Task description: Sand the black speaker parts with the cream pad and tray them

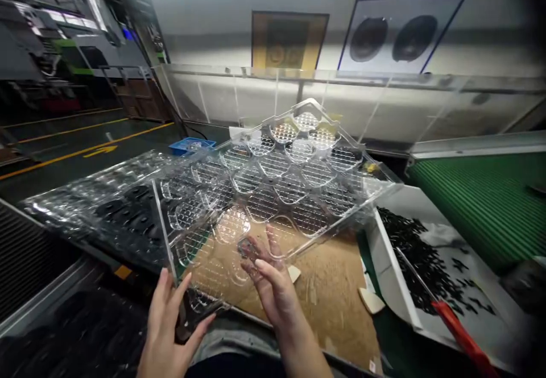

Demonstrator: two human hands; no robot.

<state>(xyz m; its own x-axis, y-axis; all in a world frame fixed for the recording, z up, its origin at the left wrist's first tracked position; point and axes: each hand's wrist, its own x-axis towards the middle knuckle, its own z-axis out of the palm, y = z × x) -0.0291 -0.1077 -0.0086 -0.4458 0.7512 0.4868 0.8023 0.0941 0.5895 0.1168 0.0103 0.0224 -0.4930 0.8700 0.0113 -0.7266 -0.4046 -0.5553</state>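
Observation:
A clear plastic blister tray [281, 179] with several round, cross-hatched pockets is lifted and tilted above a brown board [328, 287]. My left hand [164, 327] pinches the tray's near-left corner between thumb and fingers. My right hand [271, 287] reaches under the tray's near edge, fingers stretched up against its underside; I see nothing held in it. More clear trays [102, 202] lie stacked to the left, some with dark round parts in their pockets.
A white bin [388, 264] of small black parts stands at the right, with a red-handled tool [460, 338] lying in it. A green ribbed conveyor belt [482, 196] runs at the far right. A clear acrylic guard [384, 99] lines the back; a blue box [190, 146] sits behind.

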